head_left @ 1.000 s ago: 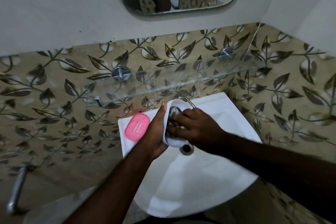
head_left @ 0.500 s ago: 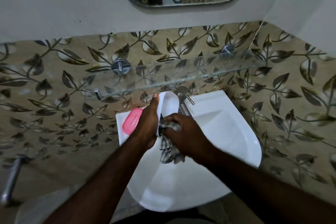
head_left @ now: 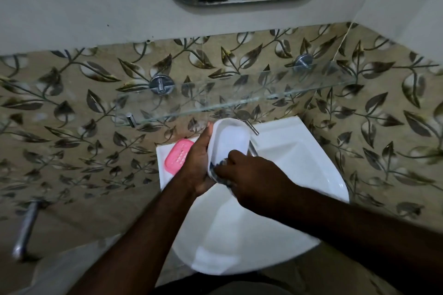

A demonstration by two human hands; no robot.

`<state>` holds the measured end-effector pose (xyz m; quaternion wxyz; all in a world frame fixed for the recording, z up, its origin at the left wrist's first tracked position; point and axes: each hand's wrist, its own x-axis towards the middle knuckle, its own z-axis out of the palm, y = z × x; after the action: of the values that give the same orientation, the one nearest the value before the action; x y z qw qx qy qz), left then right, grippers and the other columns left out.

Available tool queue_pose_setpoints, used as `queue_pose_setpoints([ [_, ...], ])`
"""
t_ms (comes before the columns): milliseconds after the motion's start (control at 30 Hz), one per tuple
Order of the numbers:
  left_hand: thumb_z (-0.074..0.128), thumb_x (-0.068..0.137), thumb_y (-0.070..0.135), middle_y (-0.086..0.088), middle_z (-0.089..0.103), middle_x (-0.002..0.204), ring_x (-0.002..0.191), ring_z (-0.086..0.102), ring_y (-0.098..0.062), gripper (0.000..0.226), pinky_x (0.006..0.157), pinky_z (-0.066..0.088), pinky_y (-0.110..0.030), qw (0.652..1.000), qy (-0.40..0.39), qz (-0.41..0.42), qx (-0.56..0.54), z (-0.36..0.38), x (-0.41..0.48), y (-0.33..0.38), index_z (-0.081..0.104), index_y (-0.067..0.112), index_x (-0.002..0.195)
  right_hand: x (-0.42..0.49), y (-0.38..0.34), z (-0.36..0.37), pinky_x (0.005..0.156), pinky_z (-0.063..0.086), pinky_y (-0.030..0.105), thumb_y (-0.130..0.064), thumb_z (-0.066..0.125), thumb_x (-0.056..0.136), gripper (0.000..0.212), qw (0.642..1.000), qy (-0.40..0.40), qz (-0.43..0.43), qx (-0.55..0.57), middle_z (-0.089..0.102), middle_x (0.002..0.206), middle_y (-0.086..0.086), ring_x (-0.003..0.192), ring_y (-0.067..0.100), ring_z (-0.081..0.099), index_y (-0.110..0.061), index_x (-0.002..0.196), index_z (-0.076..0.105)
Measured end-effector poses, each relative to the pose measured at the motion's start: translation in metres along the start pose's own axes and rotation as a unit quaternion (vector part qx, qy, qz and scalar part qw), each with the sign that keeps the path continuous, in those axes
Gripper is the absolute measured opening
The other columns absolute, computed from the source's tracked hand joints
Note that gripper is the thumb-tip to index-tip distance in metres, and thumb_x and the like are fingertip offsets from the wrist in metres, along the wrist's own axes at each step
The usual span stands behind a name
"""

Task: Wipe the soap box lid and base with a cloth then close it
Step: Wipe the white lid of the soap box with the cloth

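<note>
- Now left hand (head_left: 196, 163), fingers clamped round white oval plastic soap box half (head_left: 231, 141), hollow side up, above white ceramic sink (head_left: 311, 163).
- Right hand (head_left: 254, 175), fingers curled on dark grey cloth (head_left: 221, 178), pressed into lower end.
- Pink slotted plastic tray (head_left: 178, 159) on sink's left rim.

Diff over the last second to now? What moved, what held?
The right hand slid the cloth down from the upper inside of the white soap box half to its lower end, baring the interior. Unchanged: the left hand keeps its grip on that half; the pink half lies on the sink ledge.
</note>
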<state>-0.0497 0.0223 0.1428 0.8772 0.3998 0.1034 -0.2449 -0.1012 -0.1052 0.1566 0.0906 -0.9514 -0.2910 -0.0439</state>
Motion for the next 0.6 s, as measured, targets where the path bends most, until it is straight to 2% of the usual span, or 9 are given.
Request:
queue_pose_setpoints([
  [33,0.043,0.089,0.054,-0.012,0.076,0.090,0.082,0.071,-0.027,0.049,0.090,0.050,-0.042,1.000,0.003,0.003,0.009,0.003,0.000,0.000,0.071,0.014,0.099,-0.004,0.000,-0.006,0.048,0.023,0.029,-0.008,0.038,0.077,0.038,0.998,0.024,-0.034,-0.055,0.054,0.080,0.007,0.058,0.031,0.056,-0.021,0.097,0.068],
  [100,0.034,0.095,0.055,-0.011,0.076,0.083,0.071,0.073,-0.024,0.059,0.077,0.053,-0.039,1.000,-0.017,-0.008,0.002,0.010,0.001,-0.001,0.076,0.014,0.085,-0.005,0.009,-0.022,0.048,0.018,0.028,-0.013,0.036,0.073,0.037,0.990,0.073,-0.058,-0.107,0.054,0.073,0.005,0.052,0.027,0.053,-0.023,0.084,0.070],
  [200,0.030,0.097,0.053,-0.010,0.076,0.083,0.071,0.073,-0.023,0.069,0.071,0.056,-0.039,0.999,-0.036,-0.012,0.005,0.019,0.008,-0.004,0.080,0.012,0.074,0.009,0.039,-0.046,0.049,0.027,0.028,-0.025,0.057,0.074,0.024,0.988,0.112,-0.024,-0.109,0.057,0.081,0.006,0.062,0.029,0.058,-0.026,0.095,0.069],
  [267,0.031,0.100,0.049,-0.009,0.076,0.089,0.079,0.073,-0.022,0.059,0.073,0.055,-0.037,0.999,-0.029,0.004,0.019,0.024,0.013,-0.008,0.079,0.016,0.086,0.019,0.054,-0.052,0.052,0.032,0.029,-0.021,0.055,0.078,0.027,0.985,0.143,-0.017,-0.100,0.062,0.089,0.010,0.069,0.032,0.060,-0.018,0.100,0.070],
  [333,0.034,0.101,0.045,-0.007,0.075,0.093,0.084,0.072,-0.021,0.047,0.074,0.055,-0.035,0.999,-0.007,0.026,0.023,0.032,0.015,-0.018,0.071,0.016,0.099,0.021,0.062,-0.040,0.053,0.039,0.032,-0.013,0.048,0.081,0.028,0.976,0.146,-0.061,-0.147,0.067,0.096,0.013,0.072,0.034,0.060,-0.012,0.098,0.070],
  [400,0.033,0.102,0.042,-0.006,0.074,0.101,0.093,0.070,-0.018,0.044,0.078,0.056,-0.030,0.997,-0.003,0.050,0.055,0.037,0.018,-0.024,0.067,0.015,0.109,0.019,0.074,-0.028,0.053,0.044,0.034,-0.010,0.047,0.081,0.027,0.972,0.151,-0.065,-0.165,0.070,0.098,0.013,0.073,0.033,0.062,-0.010,0.098,0.069],
  [467,0.034,0.102,0.042,-0.005,0.072,0.111,0.100,0.069,-0.016,0.044,0.079,0.057,-0.026,0.990,0.028,0.080,0.110,0.046,0.023,-0.026,0.064,0.014,0.118,0.013,0.082,-0.021,0.048,0.043,0.032,-0.012,0.059,0.076,0.023,0.976,0.168,-0.009,-0.137,0.070,0.089,0.010,0.066,0.031,0.063,-0.011,0.098,0.068],
  [533,0.043,0.097,0.051,-0.006,0.071,0.114,0.102,0.068,-0.019,0.045,0.083,0.057,-0.035,0.984,0.065,0.075,0.146,0.052,0.026,-0.028,0.066,0.019,0.117,0.000,0.078,-0.008,0.043,0.042,0.030,-0.016,0.069,0.069,0.025,0.980,0.184,0.046,-0.067,0.066,0.075,0.007,0.056,0.030,0.062,-0.012,0.093,0.065],
  [600,0.047,0.092,0.058,-0.004,0.073,0.108,0.099,0.069,-0.021,0.043,0.090,0.055,-0.044,0.977,0.099,0.082,0.168,0.053,0.029,-0.033,0.070,0.024,0.107,-0.017,0.063,0.002,0.046,0.043,0.032,-0.021,0.063,0.072,0.017,0.982,0.169,0.068,0.046,0.063,0.068,0.007,0.055,0.032,0.060,-0.013,0.087,0.061],
])
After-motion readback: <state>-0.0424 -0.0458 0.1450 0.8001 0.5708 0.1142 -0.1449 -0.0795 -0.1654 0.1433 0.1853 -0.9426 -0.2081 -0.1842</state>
